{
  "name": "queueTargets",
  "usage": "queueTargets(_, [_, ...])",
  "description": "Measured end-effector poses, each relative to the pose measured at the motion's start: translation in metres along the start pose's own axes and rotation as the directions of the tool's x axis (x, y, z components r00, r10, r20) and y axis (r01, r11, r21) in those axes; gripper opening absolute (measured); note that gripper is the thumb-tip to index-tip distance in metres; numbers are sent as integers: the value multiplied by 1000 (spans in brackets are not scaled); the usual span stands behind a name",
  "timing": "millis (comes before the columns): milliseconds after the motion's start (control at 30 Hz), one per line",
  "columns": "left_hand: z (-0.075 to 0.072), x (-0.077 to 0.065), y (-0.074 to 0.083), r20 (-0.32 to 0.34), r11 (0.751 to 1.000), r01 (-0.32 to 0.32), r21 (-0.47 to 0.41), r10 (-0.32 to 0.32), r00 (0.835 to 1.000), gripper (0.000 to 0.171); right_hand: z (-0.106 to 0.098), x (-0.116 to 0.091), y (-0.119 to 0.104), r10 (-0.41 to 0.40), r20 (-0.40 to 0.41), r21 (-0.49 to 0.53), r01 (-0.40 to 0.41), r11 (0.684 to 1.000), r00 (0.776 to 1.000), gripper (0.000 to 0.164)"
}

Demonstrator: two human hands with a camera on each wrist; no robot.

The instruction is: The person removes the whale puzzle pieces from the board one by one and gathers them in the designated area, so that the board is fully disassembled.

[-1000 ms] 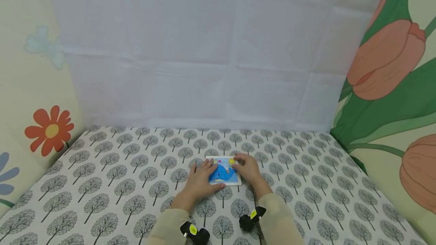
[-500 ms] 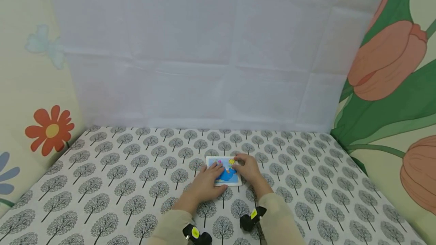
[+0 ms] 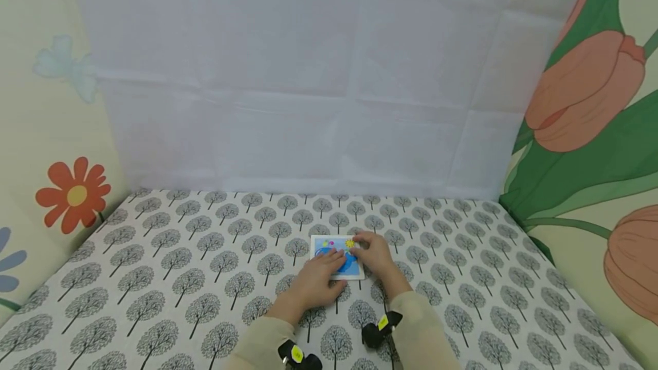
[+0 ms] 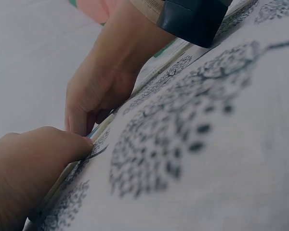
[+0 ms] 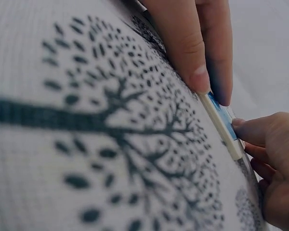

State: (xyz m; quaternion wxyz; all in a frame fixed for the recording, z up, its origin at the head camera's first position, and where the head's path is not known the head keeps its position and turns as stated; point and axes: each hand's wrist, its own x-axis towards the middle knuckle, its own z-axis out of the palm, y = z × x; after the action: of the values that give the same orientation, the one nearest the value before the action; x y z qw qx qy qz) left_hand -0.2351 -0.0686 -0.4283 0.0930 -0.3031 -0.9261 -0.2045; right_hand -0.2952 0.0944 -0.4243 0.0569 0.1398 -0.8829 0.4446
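Note:
A small white-rimmed picture board (image 3: 354, 272), printed with a blue whale and a yellow sun, lies flat on the cloth. My left hand (image 3: 317, 278) rests over its left and middle part with fingers extended, covering much of the whale. In the right wrist view the left thumb (image 5: 198, 79) touches the near edge of the board (image 5: 221, 125). My right hand (image 3: 374, 253) holds the board's right edge near the far corner. The right thumb (image 5: 245, 129) lies on the printed face, the other fingers curled beside the edge.
The table is covered with a tree-patterned white cloth (image 3: 205, 278). Behind it hangs a creased white sheet (image 3: 288, 84). Walls with painted flowers (image 3: 77, 194) stand on both sides. A black wrist camera (image 3: 379, 330) sits on each sleeve.
My left hand has slid rightward across the board, covering more of the whale and baring the upper left corner. The right hand and the board have hardly moved.

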Motion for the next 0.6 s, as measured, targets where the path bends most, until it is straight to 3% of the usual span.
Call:
queueTargets(400, [2,2,-2,6,1000,-14,-16,14,1000,48,0,1,-1,-3,-13,23,3,1000,1000,17])
queueTargets(600, [0,1,-1,16,999,-13,-35,13,1000,48,2,3,-1,42,-32,30,-41,999,999,11])
